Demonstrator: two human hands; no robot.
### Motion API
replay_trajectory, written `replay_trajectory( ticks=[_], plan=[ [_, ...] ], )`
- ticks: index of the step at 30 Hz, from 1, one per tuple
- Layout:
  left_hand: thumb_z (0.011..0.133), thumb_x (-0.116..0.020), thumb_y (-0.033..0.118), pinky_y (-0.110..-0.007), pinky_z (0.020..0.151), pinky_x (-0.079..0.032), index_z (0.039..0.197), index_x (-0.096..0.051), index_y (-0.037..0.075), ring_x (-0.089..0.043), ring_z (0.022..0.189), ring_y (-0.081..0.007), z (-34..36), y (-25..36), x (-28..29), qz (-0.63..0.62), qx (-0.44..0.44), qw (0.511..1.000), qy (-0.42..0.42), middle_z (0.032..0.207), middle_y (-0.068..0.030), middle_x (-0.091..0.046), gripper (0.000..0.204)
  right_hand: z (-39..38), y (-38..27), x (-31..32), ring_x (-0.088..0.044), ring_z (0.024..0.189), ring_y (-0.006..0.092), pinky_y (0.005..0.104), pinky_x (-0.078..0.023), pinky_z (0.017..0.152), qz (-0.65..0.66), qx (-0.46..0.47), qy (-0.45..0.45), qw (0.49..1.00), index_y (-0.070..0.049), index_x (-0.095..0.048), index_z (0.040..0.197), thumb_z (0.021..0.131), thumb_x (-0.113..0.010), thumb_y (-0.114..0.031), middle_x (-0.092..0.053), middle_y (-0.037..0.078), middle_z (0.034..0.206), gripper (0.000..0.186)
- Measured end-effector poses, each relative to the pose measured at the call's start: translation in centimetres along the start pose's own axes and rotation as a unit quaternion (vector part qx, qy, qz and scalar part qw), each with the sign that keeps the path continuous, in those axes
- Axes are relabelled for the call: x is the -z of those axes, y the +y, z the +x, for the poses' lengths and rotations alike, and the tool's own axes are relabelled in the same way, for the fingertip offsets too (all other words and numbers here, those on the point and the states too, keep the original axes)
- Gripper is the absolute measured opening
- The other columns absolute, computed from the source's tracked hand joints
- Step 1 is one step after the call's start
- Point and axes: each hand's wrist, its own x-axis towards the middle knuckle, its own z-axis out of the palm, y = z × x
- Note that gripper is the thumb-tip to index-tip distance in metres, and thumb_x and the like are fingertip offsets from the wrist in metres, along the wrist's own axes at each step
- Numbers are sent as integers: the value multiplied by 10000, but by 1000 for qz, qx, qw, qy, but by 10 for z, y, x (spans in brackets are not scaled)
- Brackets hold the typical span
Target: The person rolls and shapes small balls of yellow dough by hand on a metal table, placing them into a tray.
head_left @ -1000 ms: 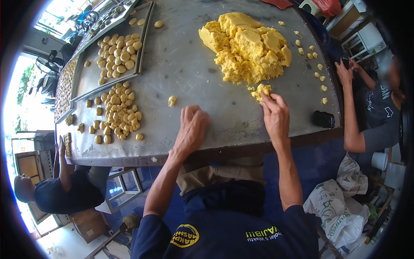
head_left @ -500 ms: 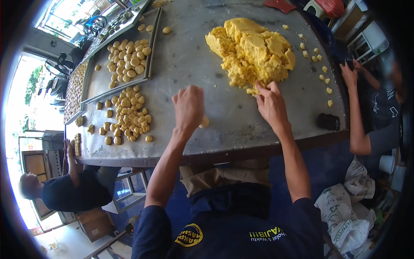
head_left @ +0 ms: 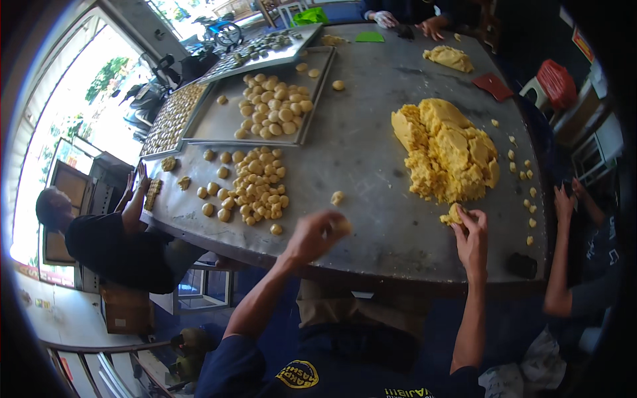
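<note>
Right hand (head_left: 472,233) pinches yellow lump (head_left: 454,213) between crumbly yellow mound (head_left: 454,156) and front edge of grey metal bench (head_left: 381,247); left hand (head_left: 309,239) blurred, grip unclear.

Lettering shows on the wearer's dark shirt (head_left: 352,373): a round yellow emblem (head_left: 298,375) with words at the near edge, and yellow print (head_left: 408,393) to its right, partly cut off. A red-and-yellow sign (head_left: 583,44) at the far right and a box label (head_left: 120,323) at the left are too small to read.
</note>
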Motion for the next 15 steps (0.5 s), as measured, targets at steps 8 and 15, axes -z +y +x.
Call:
replay_trajectory(
  ticks=[8,15],
  plan=[
    [889,-633,-21,-360,885,-537,1246,-611,-3,-664,1063,-319,52,-39,14,166,-157,964,139,1211,-169,-676,358,3,7,-11,-545,1191,397,453,-462,1024,-44,46,-1,998,13,-530,1413,878,-712,-49,-574,201,1339,568],
    [909,-631,53,-417,1017,-456,1151,-672,-4,-594,1159,-338,32,-22,-24,67,-79,994,-24,1213,-134,-679,252,6,-4,-11,-589,1072,344,412,-526,910,-186,66,-18,980,29,-596,1332,857,-663,37,-606,170,1143,480]
  ],
)
